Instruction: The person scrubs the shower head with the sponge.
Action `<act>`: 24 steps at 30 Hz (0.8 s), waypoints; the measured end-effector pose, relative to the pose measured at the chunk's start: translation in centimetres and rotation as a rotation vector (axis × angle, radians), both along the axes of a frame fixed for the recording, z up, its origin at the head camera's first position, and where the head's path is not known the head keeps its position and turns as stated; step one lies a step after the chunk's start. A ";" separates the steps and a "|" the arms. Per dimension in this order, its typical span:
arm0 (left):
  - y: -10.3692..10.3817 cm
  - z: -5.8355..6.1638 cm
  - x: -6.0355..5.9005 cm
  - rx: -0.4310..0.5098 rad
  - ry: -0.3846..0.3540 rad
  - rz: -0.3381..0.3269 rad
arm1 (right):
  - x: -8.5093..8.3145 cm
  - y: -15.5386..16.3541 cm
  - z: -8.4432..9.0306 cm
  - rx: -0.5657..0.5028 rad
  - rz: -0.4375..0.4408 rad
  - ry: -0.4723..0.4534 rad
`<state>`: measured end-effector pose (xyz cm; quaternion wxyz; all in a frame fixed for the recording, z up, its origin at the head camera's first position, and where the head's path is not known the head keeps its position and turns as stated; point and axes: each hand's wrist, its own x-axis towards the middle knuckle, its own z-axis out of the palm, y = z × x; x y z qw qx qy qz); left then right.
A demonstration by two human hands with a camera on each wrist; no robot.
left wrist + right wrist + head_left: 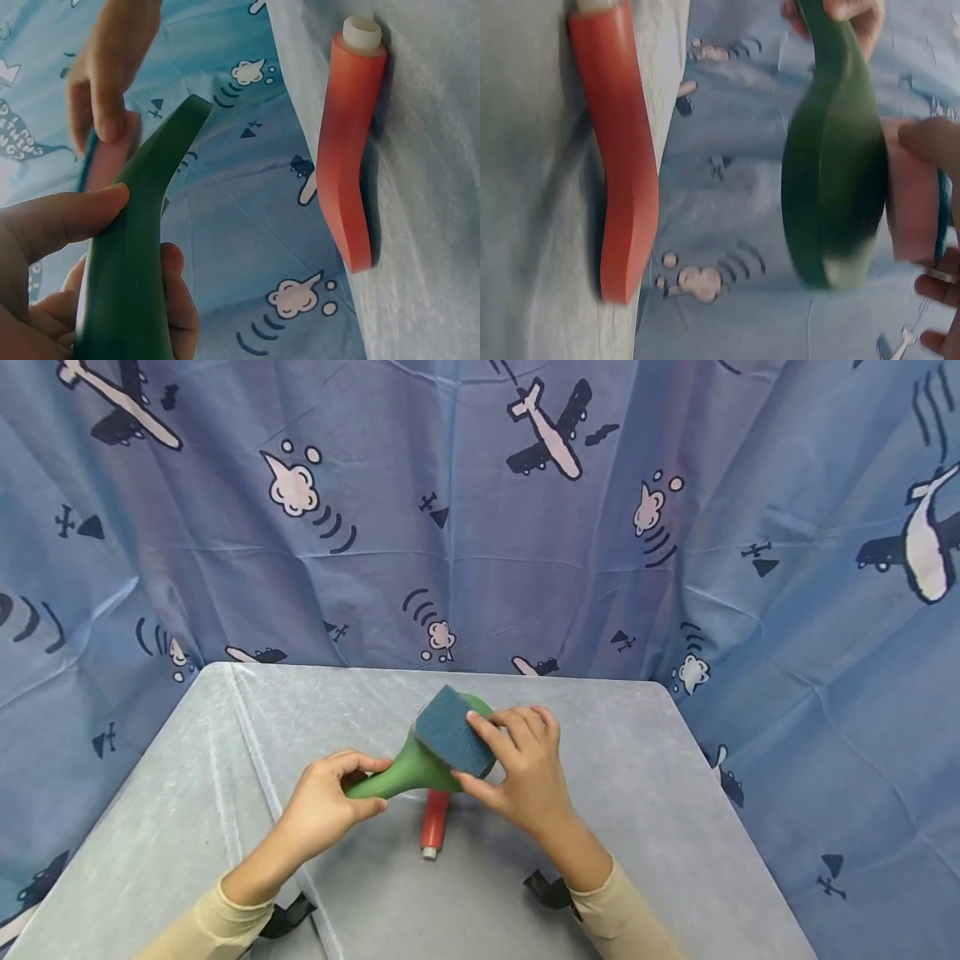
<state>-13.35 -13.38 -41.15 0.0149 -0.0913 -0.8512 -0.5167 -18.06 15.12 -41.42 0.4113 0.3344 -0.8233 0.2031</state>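
My left hand (326, 806) grips the handle of a green spoon-shaped utensil (420, 764) and holds it above the table. The same green utensil (135, 247) fills the left wrist view, with the thumb and fingers wrapped round its handle. My right hand (517, 768) pinches a sponge (452, 732), blue on top and pink beneath, flat against the utensil's bowl. In the right wrist view the sponge (913, 199) lies against the green utensil (832, 172). A red curved handle-shaped piece (434, 822) with a white end lies on the table under the utensil.
The grey table (645, 793) is covered in thin plastic sheeting. A blue curtain (480, 510) printed with aeroplanes and clouds hangs behind and at both sides. The red piece (349, 142) rests on the tabletop, seen also in the right wrist view (622, 150).
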 end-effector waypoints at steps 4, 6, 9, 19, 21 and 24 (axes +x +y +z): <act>0.2 0.0 0.0 0.004 0.009 -0.003 | -0.8 1.1 0.3 -0.084 -0.080 -0.072; 0.2 0.0 0.0 0.002 0.009 -0.002 | -0.7 1.0 0.2 -0.068 -0.061 -0.065; 0.3 0.0 0.1 -0.006 0.008 0.003 | -0.1 0.1 0.0 0.026 0.004 -0.014; 0.2 -0.1 0.0 -0.013 0.027 0.011 | -0.7 0.8 0.2 -0.088 -0.097 -0.067; 0.2 -0.1 0.0 -0.014 0.023 0.015 | -0.5 0.7 0.1 -0.059 -0.060 -0.041; 0.1 0.0 -0.1 -0.013 0.016 0.027 | 0.0 0.0 0.1 0.035 0.011 0.022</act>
